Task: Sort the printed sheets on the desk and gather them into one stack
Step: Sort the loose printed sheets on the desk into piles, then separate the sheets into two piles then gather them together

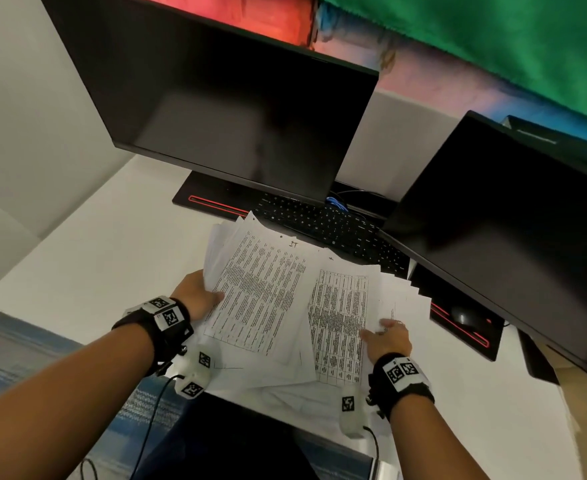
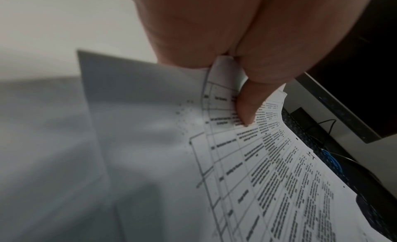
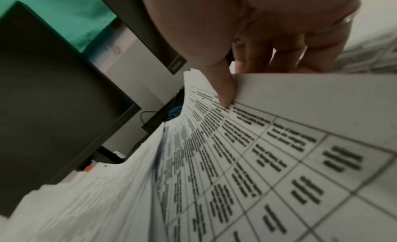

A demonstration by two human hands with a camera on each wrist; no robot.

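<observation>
Several printed sheets [image 1: 268, 292] with tables of black text lie fanned over the white desk [image 1: 87, 258] in front of the keyboard. My left hand [image 1: 198, 299] grips the left edge of the upper bundle, thumb on the printed face [image 2: 247, 109] and fingers hidden beneath. My right hand [image 1: 385, 336] pinches the right side of a second bundle of sheets [image 1: 340, 317], thumb pressed on the print [image 3: 225, 96] and fingers curled behind the paper edge. More sheets [image 1: 403, 296] fan out to the right underneath.
A black keyboard [image 1: 330, 226] lies just beyond the papers. A large dark monitor [image 1: 222, 109] stands behind and a second one [image 1: 514, 223] at the right. A mouse [image 1: 465, 315] sits on a red-edged pad. The desk's front edge is near my wrists.
</observation>
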